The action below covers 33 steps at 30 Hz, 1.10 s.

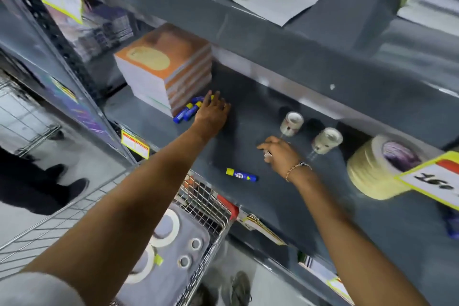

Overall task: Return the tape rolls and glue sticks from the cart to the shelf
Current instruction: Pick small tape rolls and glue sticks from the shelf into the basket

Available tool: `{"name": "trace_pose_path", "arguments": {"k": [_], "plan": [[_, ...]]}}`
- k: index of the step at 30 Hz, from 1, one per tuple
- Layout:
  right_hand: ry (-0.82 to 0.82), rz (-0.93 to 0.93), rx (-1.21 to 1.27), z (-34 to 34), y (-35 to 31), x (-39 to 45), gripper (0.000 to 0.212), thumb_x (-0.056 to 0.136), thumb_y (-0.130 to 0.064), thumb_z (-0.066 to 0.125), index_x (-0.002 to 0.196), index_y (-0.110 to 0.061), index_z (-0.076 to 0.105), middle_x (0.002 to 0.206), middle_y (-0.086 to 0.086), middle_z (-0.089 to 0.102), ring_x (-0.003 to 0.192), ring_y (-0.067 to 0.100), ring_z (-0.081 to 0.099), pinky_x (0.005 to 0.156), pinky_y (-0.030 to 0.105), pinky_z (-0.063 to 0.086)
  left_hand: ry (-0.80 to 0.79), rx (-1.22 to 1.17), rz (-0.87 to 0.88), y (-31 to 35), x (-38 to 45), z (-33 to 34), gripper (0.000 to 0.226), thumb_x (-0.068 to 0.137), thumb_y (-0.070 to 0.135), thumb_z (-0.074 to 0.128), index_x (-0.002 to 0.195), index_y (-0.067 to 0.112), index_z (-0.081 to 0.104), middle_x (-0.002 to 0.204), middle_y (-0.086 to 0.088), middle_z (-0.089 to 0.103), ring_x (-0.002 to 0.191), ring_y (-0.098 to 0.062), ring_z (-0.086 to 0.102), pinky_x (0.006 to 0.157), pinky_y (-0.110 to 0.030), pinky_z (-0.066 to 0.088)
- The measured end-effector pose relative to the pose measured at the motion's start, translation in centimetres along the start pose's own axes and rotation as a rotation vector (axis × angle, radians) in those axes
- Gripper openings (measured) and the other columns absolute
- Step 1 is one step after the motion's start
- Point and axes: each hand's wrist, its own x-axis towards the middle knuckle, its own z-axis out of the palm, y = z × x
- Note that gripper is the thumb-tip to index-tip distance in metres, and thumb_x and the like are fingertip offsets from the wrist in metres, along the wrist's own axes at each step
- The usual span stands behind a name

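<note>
My left hand [213, 112] reaches deep onto the grey shelf [248, 156], its fingers over a cluster of blue glue sticks with yellow caps [186, 112] beside a stack of orange notebooks; I cannot tell if it grips one. One more glue stick [241, 174] lies alone near the shelf's front. My right hand [278, 150] hovers near two small clear tape rolls [291, 123] [326, 140] standing on the shelf, fingers curled; something small may be in it. A big masking tape stack [372, 171] sits right. In the wire cart [211, 196] lie several tape rolls [166, 228].
The stack of orange notebooks [166, 69] fills the shelf's back left. Yellow price tags [135, 144] [432, 181] hang on the shelf edge. An upper shelf [298, 40] overhangs. A person's dark shoes [59, 189] stand on the floor at left.
</note>
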Motion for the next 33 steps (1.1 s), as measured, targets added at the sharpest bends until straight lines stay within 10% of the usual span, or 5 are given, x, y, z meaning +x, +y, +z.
{"name": "trace_pose_path", "arguments": {"k": [9,16,21,25,33], "plan": [[0.159,-0.006,0.124,-0.7,-5.6,2.0,0.045,0.081,-0.013,0.07,0.124,-0.01,0.059,0.125,0.014,0.056,0.112,0.032,0.057,0.1,0.032,0.046,-0.119,-0.256,0.016,-0.6,-2.3,-1.4,0.035,0.094,0.007,0.043,0.125,-0.009,0.046,0.131,-0.028,0.046,0.122,-0.044,0.04,0.103,-0.05,0.037],[0.143,-0.276,0.33,3.9,-17.7,-0.2,0.033,0.08,-0.013,0.066,0.113,-0.013,0.067,0.109,0.019,0.059,0.096,0.033,0.061,0.089,0.034,0.046,0.321,-0.805,-0.598,-4.9,-20.9,2.9,0.045,0.079,0.011,0.07,0.115,-0.01,0.054,0.109,-0.034,0.052,0.103,-0.045,0.051,0.089,-0.035,0.035],[-0.523,-0.435,-0.008,18.3,-22.8,-1.4,0.036,0.087,-0.012,0.055,0.122,-0.008,0.056,0.135,0.02,0.046,0.119,0.037,0.051,0.1,0.044,0.046,-0.26,-0.742,-1.034,-3.1,-32.9,15.0,0.047,0.086,0.016,0.064,0.119,-0.013,0.047,0.119,-0.035,0.05,0.116,-0.045,0.044,0.095,-0.046,0.036],[-0.775,-0.296,-0.299,28.5,-19.8,-0.4,0.035,0.089,-0.014,0.053,0.122,-0.004,0.055,0.129,0.023,0.054,0.118,0.038,0.055,0.099,0.045,0.048,-0.642,-0.789,-0.92,4.9,-35.5,21.9,0.048,0.093,0.026,0.05,0.125,-0.01,0.044,0.132,-0.031,0.041,0.122,-0.043,0.039,0.1,-0.044,0.034],[-0.787,-0.159,-0.515,35.2,-16.5,1.0,0.039,0.083,-0.007,0.059,0.121,-0.001,0.053,0.129,0.025,0.051,0.116,0.042,0.054,0.092,0.05,0.053,-0.605,-1.147,-1.035,11.3,-34.6,28.0,0.048,0.08,0.016,0.065,0.118,-0.002,0.042,0.127,-0.024,0.044,0.114,-0.04,0.045,0.093,-0.047,0.041]]}}
